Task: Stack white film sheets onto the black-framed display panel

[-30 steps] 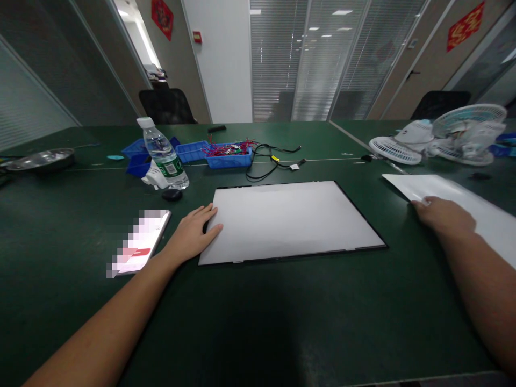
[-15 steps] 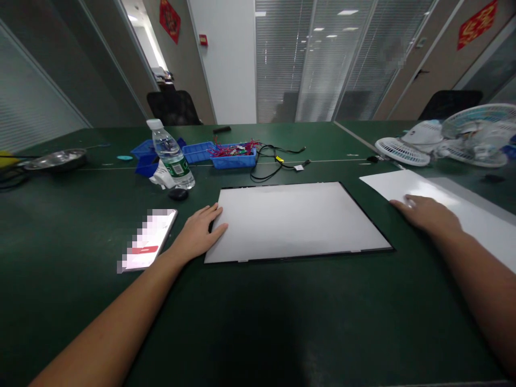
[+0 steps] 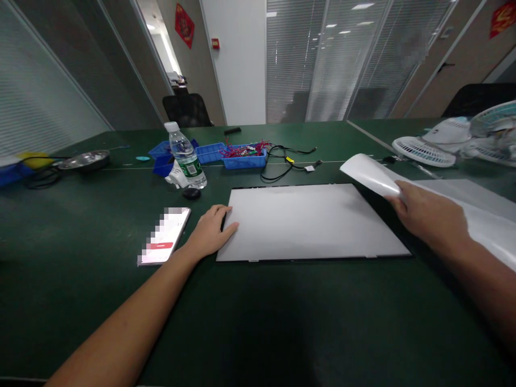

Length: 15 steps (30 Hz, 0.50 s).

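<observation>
A flat white panel with a thin black frame lies on the green table in front of me. My left hand rests on its left edge, thumb and fingers apart, the thumb on the white face. To the right, my right hand is closed on the edge of a glossy white sheet. The sheet's near-left end is lifted and curls above the table beside the panel's right side. Part of the sheet is hidden behind my right hand and forearm.
Left of the panel lies a phone, with a black mouse and a water bottle behind it. Blue trays with red wires and a black cable sit further back. A white fan lies at the far right.
My right hand has gripped the white sheet and raised its edge, which lay flat before. My left hand stays on the panel's left edge. The whole view has shifted slightly.
</observation>
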Each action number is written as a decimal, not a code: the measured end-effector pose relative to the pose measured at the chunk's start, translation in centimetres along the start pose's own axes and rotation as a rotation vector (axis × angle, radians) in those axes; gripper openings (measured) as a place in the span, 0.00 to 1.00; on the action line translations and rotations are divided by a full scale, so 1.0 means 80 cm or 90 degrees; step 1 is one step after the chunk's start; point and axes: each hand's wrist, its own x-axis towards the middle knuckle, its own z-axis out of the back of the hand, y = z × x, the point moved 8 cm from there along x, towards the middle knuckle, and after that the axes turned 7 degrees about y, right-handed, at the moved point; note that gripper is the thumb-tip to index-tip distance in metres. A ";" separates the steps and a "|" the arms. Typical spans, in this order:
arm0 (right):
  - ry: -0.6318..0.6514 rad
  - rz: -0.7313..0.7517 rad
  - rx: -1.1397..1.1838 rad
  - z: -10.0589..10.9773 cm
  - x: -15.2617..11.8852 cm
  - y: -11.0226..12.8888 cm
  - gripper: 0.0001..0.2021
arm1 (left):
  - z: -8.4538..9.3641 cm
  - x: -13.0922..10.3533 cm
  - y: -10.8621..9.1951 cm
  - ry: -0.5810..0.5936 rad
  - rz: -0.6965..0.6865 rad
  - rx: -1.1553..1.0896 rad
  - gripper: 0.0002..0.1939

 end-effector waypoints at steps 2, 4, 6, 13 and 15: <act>-0.048 0.138 0.010 0.019 -0.010 0.048 0.35 | 0.002 -0.001 -0.001 -0.007 -0.007 -0.007 0.30; -0.081 0.280 0.036 0.027 -0.024 0.091 0.33 | 0.004 -0.001 -0.003 -0.008 -0.011 -0.008 0.27; -0.094 0.415 0.073 0.025 -0.040 0.126 0.31 | 0.005 -0.001 -0.004 -0.009 -0.016 -0.006 0.25; -0.006 0.598 0.164 -0.010 -0.069 0.175 0.31 | 0.006 -0.003 -0.007 -0.009 -0.021 -0.003 0.24; 0.026 0.602 0.187 -0.012 -0.070 0.174 0.32 | 0.006 -0.003 -0.008 -0.005 -0.019 0.001 0.24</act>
